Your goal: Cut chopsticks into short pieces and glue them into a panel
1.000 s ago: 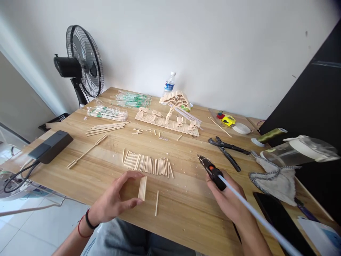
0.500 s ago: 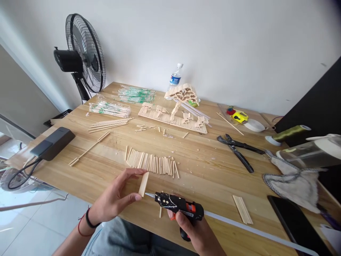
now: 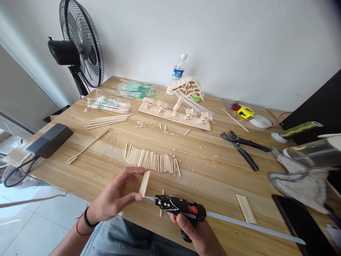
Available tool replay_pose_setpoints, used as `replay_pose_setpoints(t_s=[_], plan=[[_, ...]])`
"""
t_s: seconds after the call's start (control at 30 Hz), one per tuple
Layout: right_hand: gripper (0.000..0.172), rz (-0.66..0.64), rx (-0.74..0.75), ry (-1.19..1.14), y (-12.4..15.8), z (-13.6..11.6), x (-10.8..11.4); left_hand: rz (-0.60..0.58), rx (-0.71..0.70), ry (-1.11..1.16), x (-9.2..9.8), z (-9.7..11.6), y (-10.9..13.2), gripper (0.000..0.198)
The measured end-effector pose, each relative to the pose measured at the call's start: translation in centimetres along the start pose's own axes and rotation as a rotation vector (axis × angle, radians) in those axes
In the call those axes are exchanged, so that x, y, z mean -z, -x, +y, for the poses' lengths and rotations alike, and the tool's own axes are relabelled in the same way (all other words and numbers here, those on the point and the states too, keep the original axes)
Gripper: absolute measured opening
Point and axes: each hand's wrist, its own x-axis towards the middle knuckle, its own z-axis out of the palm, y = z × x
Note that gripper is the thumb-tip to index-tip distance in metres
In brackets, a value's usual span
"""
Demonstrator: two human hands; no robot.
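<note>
Between the thumb and fingers of my left hand [image 3: 114, 195] a small panel of wooden sticks [image 3: 144, 184] is pinched by its ends. My right hand [image 3: 195, 227] grips a black hot glue gun [image 3: 181, 209], a long white glue stick [image 3: 255, 224] trailing from its back. The gun's nozzle touches or nearly touches the panel's lower end by my left thumb. Under the gun lies a loose short stick [image 3: 161, 206], partly hidden. Just beyond my left hand is a row of short cut sticks [image 3: 151, 160]. A second stick panel [image 3: 245, 209] rests to the right.
A wooden stick model with a tree [image 3: 183, 103] stands at the back before a water bottle [image 3: 178, 73]. Bagged sticks [image 3: 109, 104] lie back left, near a fan [image 3: 82, 46]. Pliers [image 3: 241, 147], a cloth [image 3: 298, 181] and a black phone-like slab [image 3: 299, 222] are at right.
The camera view has shifted slightly. The glue gun's nozzle has moved a little down and left along the panel's lower end; both hands keep their holds.
</note>
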Motion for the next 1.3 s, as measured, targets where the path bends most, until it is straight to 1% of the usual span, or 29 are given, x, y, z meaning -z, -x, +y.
replay_pose_setpoints(t_s=[0.23,0.4,0.57,0.73,0.97,1.07,1.3], plan=[[0.058,0.019,-0.018,0.041,0.1,-0.4,0.0,0.000,-0.018,0.005,0.0,0.0,0.0,0.049],[0.055,0.079,-0.009,0.066,0.2,-0.2,-0.1,0.001,-0.015,0.000,0.0,0.1,0.0,0.049],[0.056,0.090,-0.032,0.039,0.3,-0.2,-0.3,0.004,-0.015,0.007,0.0,0.0,0.0,0.049],[0.056,0.107,-0.021,0.035,0.2,-0.4,-0.2,0.008,-0.013,0.016,0.0,0.1,0.0,0.049],[0.057,0.145,-0.066,0.011,0.4,-0.4,-0.4,-0.004,-0.024,0.032,0.0,0.2,0.0,0.050],[0.058,0.151,-0.086,-0.006,0.3,-0.8,-0.6,-0.009,-0.024,0.029,0.0,0.2,0.0,0.051],[0.059,0.126,-0.041,-0.038,-0.3,-2.2,-0.7,-0.013,-0.029,-0.002,0.1,0.3,0.1,0.053]])
